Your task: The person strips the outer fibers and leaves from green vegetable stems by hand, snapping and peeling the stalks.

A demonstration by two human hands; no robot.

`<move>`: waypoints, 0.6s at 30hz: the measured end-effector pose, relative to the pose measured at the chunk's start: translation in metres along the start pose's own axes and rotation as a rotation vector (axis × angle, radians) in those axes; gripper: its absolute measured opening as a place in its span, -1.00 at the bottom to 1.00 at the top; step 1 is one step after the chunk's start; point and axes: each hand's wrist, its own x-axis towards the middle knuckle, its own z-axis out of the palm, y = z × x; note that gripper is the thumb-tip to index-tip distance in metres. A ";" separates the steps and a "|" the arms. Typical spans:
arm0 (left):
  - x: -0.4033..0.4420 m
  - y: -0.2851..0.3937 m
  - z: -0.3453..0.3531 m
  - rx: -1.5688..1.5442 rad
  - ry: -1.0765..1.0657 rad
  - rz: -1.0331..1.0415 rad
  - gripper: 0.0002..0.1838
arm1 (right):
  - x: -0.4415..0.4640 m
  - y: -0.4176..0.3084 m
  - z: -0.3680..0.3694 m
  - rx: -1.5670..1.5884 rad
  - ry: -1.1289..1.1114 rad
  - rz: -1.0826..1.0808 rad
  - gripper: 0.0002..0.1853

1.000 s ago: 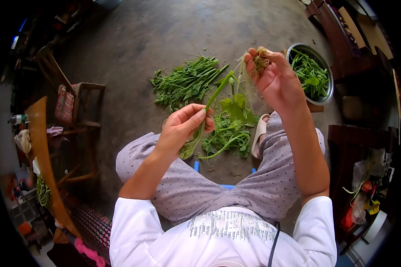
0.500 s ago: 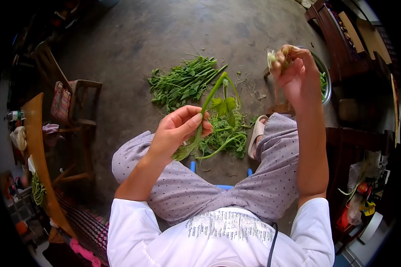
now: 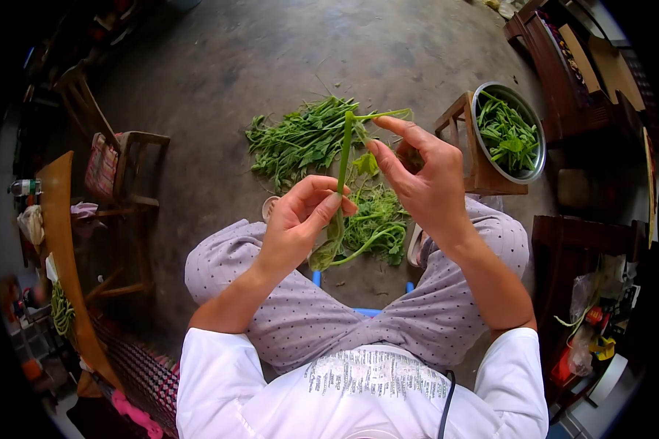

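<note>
My left hand (image 3: pixel 307 216) pinches a green stem (image 3: pixel 345 154) between thumb and fingers; the stem stands nearly upright, with a leaf hanging below the hand. At the stem's top, my right hand (image 3: pixel 425 164) has thumb and forefinger close to a thin side shoot and some fibres; what its curled fingers hold is too small to make out. Behind the stem, a pile of leafy greens (image 3: pixel 293 143) lies on the floor. A smaller heap of curly trimmings (image 3: pixel 377 223) lies between my feet.
A metal bowl (image 3: pixel 540 150) of cut greens rests on a wooden stool (image 3: pixel 483 172) at the right. On the left are a wooden chair (image 3: pixel 135 139) and a wooden tabletop edge (image 3: pixel 69 241). Dark wooden furniture (image 3: pixel 564 95) stands at the upper right.
My right hand has come down and left from beside the bowl to the stem's top, uncovering the bowl and stool. The stem, still in my left hand, is more upright.
</note>
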 end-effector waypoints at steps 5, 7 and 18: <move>0.001 -0.008 -0.001 -0.009 -0.108 0.035 -0.82 | 0.001 -0.003 0.003 0.084 -0.022 0.098 -0.70; 0.000 -0.009 0.000 0.002 -0.115 0.032 -0.82 | 0.001 -0.004 0.005 0.081 -0.032 0.119 -0.72; -0.003 -0.001 0.001 -0.046 -0.171 -0.063 -0.83 | 0.002 -0.002 0.014 0.355 -0.046 0.208 -0.80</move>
